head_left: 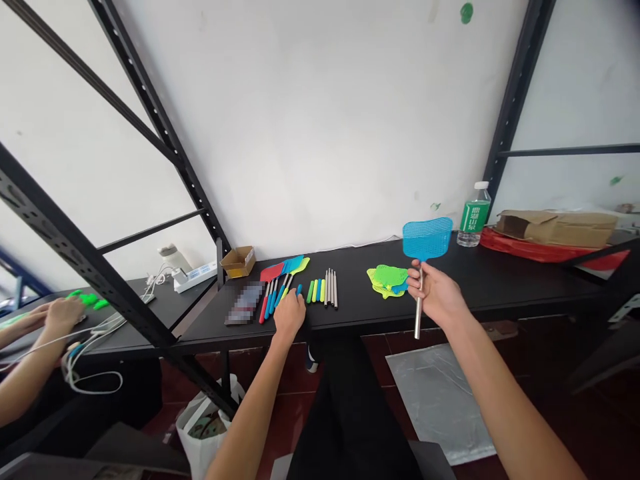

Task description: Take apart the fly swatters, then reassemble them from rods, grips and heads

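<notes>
My right hand (436, 291) is closed round the metal rod of a blue fly swatter (427, 240), held upright above the black table (500, 280). My left hand (290, 313) rests on the table with its fingers bent over a blue handle (299, 291), beside a row of finished swatters (281, 277) in red, blue and yellow-green. Right of it lie several loose coloured handles (317, 291) and bare metal rods (331, 288). A small pile of green, yellow and blue swatter heads (387, 279) lies just left of my right hand.
A small cardboard box (239, 261), a green-labelled water bottle (473, 216) and a flat brown box on red material (555, 230) stand along the back. Another person's hands (55, 317) work at the left table near a power strip (195, 275). A black shelf frame (115, 293) crosses the left.
</notes>
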